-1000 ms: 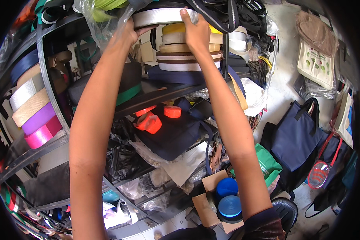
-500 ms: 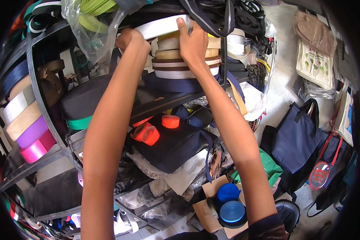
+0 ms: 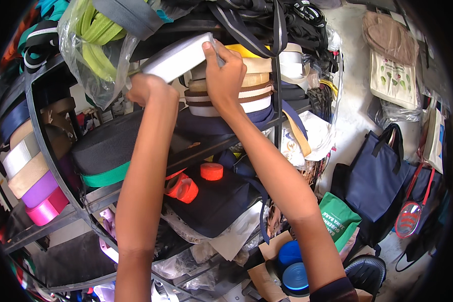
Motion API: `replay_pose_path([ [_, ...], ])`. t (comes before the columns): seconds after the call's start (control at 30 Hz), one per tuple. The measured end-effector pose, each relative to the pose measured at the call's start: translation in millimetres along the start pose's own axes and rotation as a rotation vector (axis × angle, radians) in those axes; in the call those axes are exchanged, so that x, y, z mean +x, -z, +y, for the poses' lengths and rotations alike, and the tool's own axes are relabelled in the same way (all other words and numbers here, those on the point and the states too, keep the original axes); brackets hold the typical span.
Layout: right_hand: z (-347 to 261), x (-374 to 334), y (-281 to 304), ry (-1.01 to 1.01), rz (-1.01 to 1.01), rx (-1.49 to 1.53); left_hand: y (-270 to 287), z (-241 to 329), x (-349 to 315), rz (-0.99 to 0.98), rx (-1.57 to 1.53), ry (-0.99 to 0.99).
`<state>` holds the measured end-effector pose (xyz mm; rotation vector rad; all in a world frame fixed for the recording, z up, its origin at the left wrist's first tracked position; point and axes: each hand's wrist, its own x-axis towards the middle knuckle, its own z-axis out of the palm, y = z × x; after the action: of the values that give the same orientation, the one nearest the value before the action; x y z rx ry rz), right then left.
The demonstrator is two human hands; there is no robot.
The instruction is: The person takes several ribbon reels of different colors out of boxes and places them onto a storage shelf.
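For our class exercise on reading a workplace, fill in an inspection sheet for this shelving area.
Surface: metal shelf rack, crowded.
Job's things: white tape roll, tilted, above stacked webbing rolls.
Clutter: orange rolls; bagged green zippers; pink and purple rolls; blue spools.
Grippers: left hand under the white roll; right hand on its edge.
Cables: nothing seen.
Surroundings: navy bag, green bag, cloth tote.

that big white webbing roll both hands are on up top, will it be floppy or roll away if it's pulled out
The white webbing roll looks tightly wound, so it would probably stay stiff as a disc. It looks fairly hefty: the left hand and right hand both grip it. Set on its round edge it could roll; laid flat like the stacked rolls, likely not.
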<state>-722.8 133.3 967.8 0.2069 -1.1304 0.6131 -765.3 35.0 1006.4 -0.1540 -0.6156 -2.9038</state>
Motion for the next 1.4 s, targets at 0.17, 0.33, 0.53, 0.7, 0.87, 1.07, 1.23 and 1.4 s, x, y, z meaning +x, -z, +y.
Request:
replay_pose_path([
  [0.17,28.8,11.5,-5.8,0.020,0.157,-0.101,-38.4,-5.7,10.4,-0.050,0.054,-0.022],
  [0.33,21.2,30.6,3.5,0.035,0.095,-0.265,-60.1,-20.5,61.8,-0.483,0.219,0.148],
  [0.53,44.5,33.0,12.5,0.183,0.107,-0.447,-56.4,-24.9,21.7,-0.815,0.402,0.063],
  [0.7,31.4,28.6,0.4,0.176,0.229,-0.387,-90.6,-69.9,132.2,-0.363,1.024,-0.269],
  [0.87,47.1,25.7,13.0,0.226,0.205,-0.389,-64.4,-53.4,66.3,-0.315,0.649,-0.142],
  [1.07,37.7,28.5,9.6,0.331,0.087,-0.512,-69.2,-46.8,74.5,-0.566,0.162,0.021],
  [1.23,44.2,35.8,10.4,0.554,0.070,-0.491,-69.6,-61.3,80.2,-0.588,0.140,-0.040],
  [1.4,47.9,38.9,11.2,0.638,0.098,-0.445,-62.7,-61.1,66.7,-0.425,0.501,-0.192],
])
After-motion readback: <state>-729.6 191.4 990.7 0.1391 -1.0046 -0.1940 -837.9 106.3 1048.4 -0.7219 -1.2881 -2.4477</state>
